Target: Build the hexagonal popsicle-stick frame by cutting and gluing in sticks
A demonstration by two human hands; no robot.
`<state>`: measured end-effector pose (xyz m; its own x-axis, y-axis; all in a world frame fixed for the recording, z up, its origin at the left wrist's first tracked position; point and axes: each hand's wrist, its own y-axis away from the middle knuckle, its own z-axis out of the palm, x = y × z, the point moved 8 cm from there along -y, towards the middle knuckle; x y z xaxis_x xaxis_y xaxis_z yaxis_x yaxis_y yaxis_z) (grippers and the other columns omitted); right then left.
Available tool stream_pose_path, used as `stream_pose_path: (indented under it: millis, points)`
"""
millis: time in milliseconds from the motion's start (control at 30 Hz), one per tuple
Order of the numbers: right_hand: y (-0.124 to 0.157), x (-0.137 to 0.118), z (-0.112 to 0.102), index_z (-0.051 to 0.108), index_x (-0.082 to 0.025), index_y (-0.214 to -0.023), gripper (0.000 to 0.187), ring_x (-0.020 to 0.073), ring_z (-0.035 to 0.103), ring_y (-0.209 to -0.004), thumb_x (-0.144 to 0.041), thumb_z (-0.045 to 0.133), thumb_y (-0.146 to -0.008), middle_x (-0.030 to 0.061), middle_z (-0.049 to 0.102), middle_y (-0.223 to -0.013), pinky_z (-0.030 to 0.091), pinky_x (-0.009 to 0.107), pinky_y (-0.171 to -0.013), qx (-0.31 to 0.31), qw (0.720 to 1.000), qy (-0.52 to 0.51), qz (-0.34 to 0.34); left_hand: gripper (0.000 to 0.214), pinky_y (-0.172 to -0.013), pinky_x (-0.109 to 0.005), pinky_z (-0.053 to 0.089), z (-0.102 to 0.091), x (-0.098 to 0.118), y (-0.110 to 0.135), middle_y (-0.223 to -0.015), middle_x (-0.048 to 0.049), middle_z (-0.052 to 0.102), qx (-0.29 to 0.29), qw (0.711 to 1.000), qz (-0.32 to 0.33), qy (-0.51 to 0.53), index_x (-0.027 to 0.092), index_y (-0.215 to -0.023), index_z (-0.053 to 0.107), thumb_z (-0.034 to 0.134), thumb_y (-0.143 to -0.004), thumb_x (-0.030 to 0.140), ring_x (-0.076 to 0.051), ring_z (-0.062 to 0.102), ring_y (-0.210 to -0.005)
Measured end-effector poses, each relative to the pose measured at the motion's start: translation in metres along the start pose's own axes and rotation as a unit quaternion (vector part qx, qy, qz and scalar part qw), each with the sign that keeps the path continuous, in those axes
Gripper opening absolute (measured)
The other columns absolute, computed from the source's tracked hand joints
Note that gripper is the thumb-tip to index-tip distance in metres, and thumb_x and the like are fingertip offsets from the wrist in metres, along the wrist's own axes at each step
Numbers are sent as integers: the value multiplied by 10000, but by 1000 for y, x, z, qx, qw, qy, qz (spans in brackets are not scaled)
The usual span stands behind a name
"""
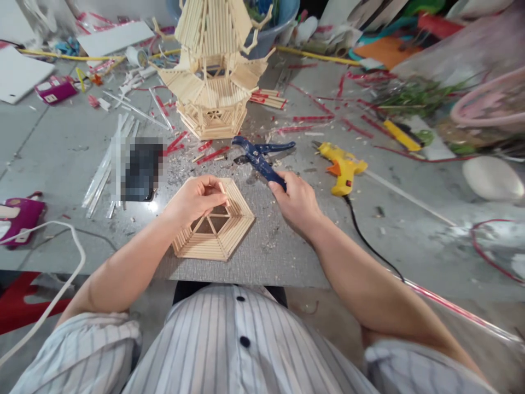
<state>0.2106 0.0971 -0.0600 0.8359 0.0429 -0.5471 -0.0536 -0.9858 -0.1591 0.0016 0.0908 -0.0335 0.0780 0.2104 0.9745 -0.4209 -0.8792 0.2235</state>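
My left hand point(194, 201) is closed in a pinch on a short wooden stick point(222, 190), held over a flat hexagonal frame of wooden sticks point(235, 230) lying on the grey table. My right hand point(297, 202) grips one handle of the blue cutting pliers point(258, 156), whose jaws point up and to the left, just right of the frame. Behind them stands a tall pagoda model point(215, 71) built of the same sticks.
A yellow glue gun point(342, 167) with a black cord lies to the right. A blurred dark object point(141, 168) sits to the left beside loose white sticks. Red strips and scraps litter the table point(61, 148). A magenta tool point(18, 216) rests at the left edge.
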Motion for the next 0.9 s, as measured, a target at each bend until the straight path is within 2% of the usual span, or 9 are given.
stream_pose_path:
  millis: [167,267,333,400,467,500,633,767,900]
  points:
    - [4,-4,-18,572,-196,-915,337,174,577,-707,-484,594,-740,44,648,-812,468,336,-662,83,977,-197,-7,152,-344,-166,237,1,2,0,-678,10,677,-2,1000,31,4,174,-755,520,660,-714,212,-7,403,-349]
    - [6,-3,-21,545,-205,-827,337,104,475,-543,-458,692,-659,-33,554,-644,406,268,-539,91,950,-297,27,157,-374,-173,285,-4,2,0,-736,-8,672,31,999,42,-12,160,-744,580,675,-721,282,-13,419,-394]
    - [6,-1,-15,522,-208,-753,325,77,391,-452,-456,708,-656,-68,463,-533,325,238,-454,61,927,-365,53,181,-472,-179,389,-11,6,1,-910,-53,678,76,993,76,-41,152,-742,636,687,-724,325,-49,545,-569]
    - [7,-1,-5,489,-208,-675,347,65,343,-404,-467,718,-658,-80,409,-466,258,226,-408,20,906,-419,67,178,-654,-220,478,-17,13,3,-1130,-88,635,110,983,127,-71,160,-755,676,692,-730,336,-138,618,-916]
    - [8,-2,2,468,-205,-625,375,59,331,-388,-460,743,-640,-81,399,-440,238,224,-397,-14,884,-462,65,158,-843,-291,483,-18,17,4,-1238,-94,591,113,975,167,-93,175,-774,692,686,-745,331,-208,524,-1193]
    - [9,-4,5,468,-203,-612,377,56,326,-385,-449,753,-632,-82,395,-435,242,224,-399,-26,871,-486,62,155,-905,-324,466,-17,18,4,-1241,-96,595,105,973,179,-97,179,-782,692,682,-752,331,-218,498,-1237]
    - [13,-10,13,490,-199,-582,335,62,342,-393,-382,766,-627,-81,372,-419,261,229,-418,-64,825,-558,53,183,-985,-412,433,-11,17,3,-1177,-117,643,60,974,185,-113,166,-782,670,660,-776,348,-213,591,-1130]
    - [16,-19,13,508,-196,-570,292,87,439,-461,-352,747,-628,-52,455,-478,330,244,-470,-90,797,-596,37,145,-1081,-468,328,-13,24,6,-1272,-118,596,94,955,211,-188,165,-775,660,642,-786,308,-222,524,-1229]
    - [17,-25,11,539,-200,-610,263,92,481,-481,-353,752,-601,-39,524,-571,386,255,-487,-102,773,-625,34,174,-915,-388,477,-8,18,4,-1120,-120,645,48,973,182,-135,153,-765,654,658,-750,326,-189,627,-1022]
